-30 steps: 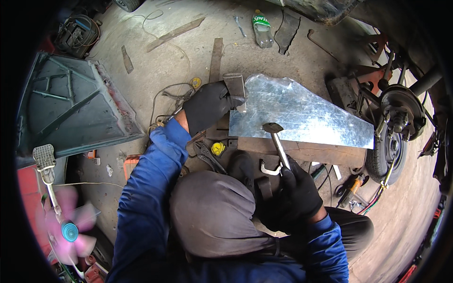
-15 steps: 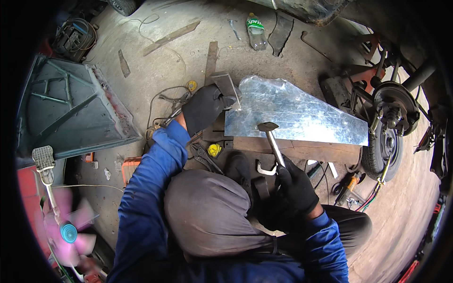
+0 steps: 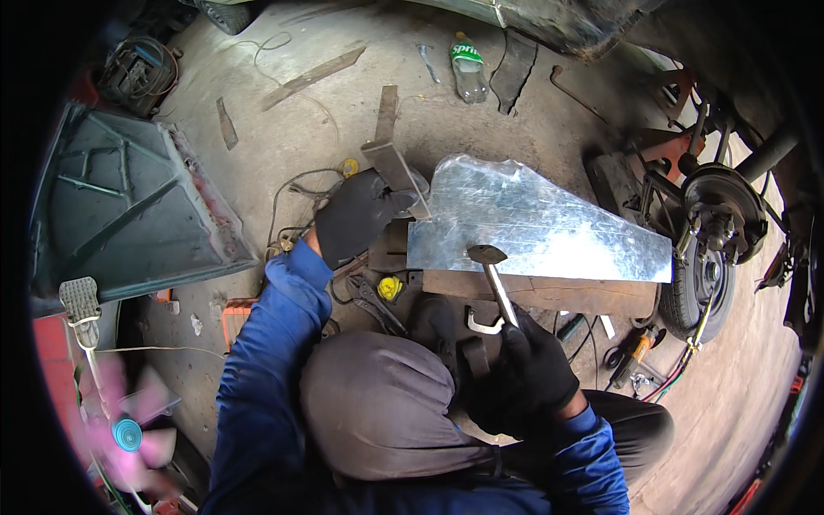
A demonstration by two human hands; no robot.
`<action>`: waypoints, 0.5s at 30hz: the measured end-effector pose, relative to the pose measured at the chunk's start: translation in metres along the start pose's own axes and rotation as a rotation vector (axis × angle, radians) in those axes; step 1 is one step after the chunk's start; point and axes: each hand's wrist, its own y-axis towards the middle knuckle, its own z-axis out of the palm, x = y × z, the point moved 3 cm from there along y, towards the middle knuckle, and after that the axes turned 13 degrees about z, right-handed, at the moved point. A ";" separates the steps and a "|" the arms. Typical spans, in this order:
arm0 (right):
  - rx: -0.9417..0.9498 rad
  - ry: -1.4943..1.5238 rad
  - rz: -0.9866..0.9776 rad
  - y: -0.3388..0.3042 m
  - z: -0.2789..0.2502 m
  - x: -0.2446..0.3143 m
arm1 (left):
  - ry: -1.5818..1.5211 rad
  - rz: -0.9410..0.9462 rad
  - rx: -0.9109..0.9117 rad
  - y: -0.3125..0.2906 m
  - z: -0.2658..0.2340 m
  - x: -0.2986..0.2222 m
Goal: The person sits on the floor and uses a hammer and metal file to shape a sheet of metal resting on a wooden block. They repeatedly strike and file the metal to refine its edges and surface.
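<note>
In my left hand (image 3: 354, 219), which wears a black glove, is a bent piece of flat metal (image 3: 392, 161) with its lower end beside the left edge of a shiny metal sheet (image 3: 536, 215). The sheet has a wavy far edge and lies on a wooden block (image 3: 549, 293). My gloved right hand (image 3: 542, 365) is closed around the handle of a hammer (image 3: 499, 287). The hammer's head is over the near edge of the sheet; whether it touches cannot be told.
Near my foot lie locking pliers (image 3: 376, 305), a yellow tape measure (image 3: 390, 287) and a C-shaped clamp (image 3: 483, 324). An angle grinder (image 3: 635, 354) is at the right by a wheel (image 3: 699, 292). A dark panel (image 3: 129, 197) and spinning pink fan (image 3: 127, 434) stand left. A bottle (image 3: 469, 73) lies farther off.
The view has tilted slightly, so the scene sits lower. My left hand has moved a little left with the bent metal piece. The hammer stays over the sheet's near edge.
</note>
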 end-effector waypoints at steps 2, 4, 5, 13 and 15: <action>0.001 0.013 -0.004 0.000 0.000 0.003 | -0.142 -0.016 -0.119 -0.006 -0.002 0.000; 0.004 -0.013 0.014 -0.002 -0.001 0.006 | -0.263 -0.088 -0.226 -0.023 -0.006 0.001; 0.001 -0.045 0.027 -0.004 -0.002 0.008 | -0.310 -0.137 -0.272 -0.034 -0.010 0.002; -0.394 -0.582 -0.146 0.003 -0.019 0.020 | -0.199 -0.231 -0.490 -0.150 0.033 0.082; -0.467 -0.726 -0.208 0.012 -0.020 0.019 | 0.260 -0.249 -0.298 -0.176 0.054 0.119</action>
